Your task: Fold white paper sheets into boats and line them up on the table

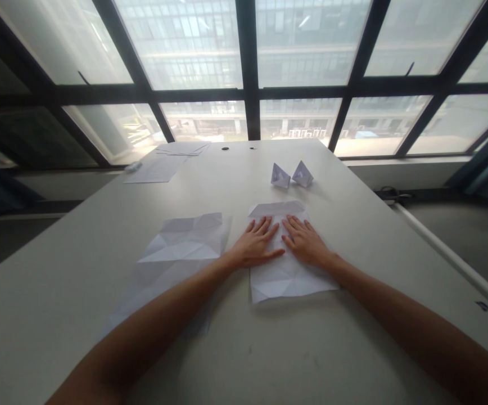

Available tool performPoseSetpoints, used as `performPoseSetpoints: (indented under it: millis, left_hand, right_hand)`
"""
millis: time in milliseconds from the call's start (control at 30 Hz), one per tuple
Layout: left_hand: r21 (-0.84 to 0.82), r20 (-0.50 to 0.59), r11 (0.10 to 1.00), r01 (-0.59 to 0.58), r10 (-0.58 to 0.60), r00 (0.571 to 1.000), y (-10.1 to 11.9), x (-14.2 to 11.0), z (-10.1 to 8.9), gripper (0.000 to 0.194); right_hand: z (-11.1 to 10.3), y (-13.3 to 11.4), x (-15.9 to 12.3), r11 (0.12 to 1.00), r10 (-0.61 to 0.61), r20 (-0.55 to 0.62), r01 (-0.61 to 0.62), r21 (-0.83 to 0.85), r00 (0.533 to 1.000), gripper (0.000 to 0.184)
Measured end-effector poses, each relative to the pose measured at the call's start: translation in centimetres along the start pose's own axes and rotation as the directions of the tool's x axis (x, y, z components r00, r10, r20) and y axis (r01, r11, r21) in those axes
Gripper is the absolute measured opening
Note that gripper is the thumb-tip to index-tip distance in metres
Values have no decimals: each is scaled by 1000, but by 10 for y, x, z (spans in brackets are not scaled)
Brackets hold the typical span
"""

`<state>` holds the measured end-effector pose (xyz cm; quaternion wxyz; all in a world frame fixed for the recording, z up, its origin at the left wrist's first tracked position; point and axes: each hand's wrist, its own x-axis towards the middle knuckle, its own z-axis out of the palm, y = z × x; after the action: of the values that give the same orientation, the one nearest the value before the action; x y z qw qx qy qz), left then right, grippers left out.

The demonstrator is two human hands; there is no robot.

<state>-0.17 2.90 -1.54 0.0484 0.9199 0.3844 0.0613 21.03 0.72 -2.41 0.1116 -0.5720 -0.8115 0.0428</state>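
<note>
On the near part of the white table [353,349], 2 bare forearms reach fwd from the bottom corners. Both hands lie flat, palm down, side by side on 1 creased white sheet [284,275], w/ its far edge folded over. Left hand [256,243]: fingers straight and close together, thumb out to the right, pressing the paper, gripping nothing. Right hand [305,241]: same, fingers spread slightly, flat on the sheet, nothing pinched. Index fingers nearly touching at the sheet's middle.

Just left of that, 1 more creased sheet [187,242], unfolded, lying flat, w/ many fold lines; the left forearm crosses its near corner.

Further back, right of centre, 2 small folded paper pyramids [291,175] stand just beside each other, apart from the hands.

At the far left edge, a small stack of flat paper [159,166], count unclear. 2 dark holes [226,148] in the tabletop near the far edge.

Beyond: big window [303,50] w/ dark frames.
</note>
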Motion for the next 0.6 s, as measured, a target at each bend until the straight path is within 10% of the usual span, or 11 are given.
performPoseSetpoints:
  millis: [267,600]
  left_hand:
    - [-111,-79,991,78,-87,993,-1,2,-1,91]
    - [-379,-302,889,258,-383,873,-14,3,-9,19]
  right_hand:
    - [0,7,3,995,85,-71,-81,58,994,63]
    - [-19,38,1,940,-79,-263,160,302,962,16]
